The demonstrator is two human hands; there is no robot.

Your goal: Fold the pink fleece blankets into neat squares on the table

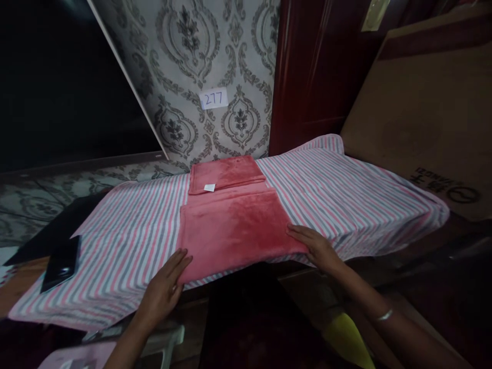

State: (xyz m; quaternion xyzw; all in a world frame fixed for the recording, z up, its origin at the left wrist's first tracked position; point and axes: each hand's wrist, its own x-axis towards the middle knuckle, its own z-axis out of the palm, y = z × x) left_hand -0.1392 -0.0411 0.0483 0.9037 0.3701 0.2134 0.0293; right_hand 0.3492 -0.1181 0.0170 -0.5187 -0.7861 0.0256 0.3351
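Observation:
A pink plush blanket (pixel 230 233) lies folded on a striped cloth (pixel 319 171), its near and far ends both turned in toward the middle. A strip of its lower layer shows between the two folded ends. On the far part sits a small white tag (pixel 209 187). My left hand (pixel 165 287) touches the near left corner with its fingers stretched out. At the right edge, near the front, my right hand (pixel 317 246) rests with fingers extended flat on the blanket. Neither hand is closed around the fabric.
A black phone (pixel 61 264) lies on the left of the striped cloth. A large dark screen (pixel 73 87) stands behind it. At the right is a big cardboard box (pixel 426 107). A paper marked 277 (pixel 213 98) is stuck on the patterned wall.

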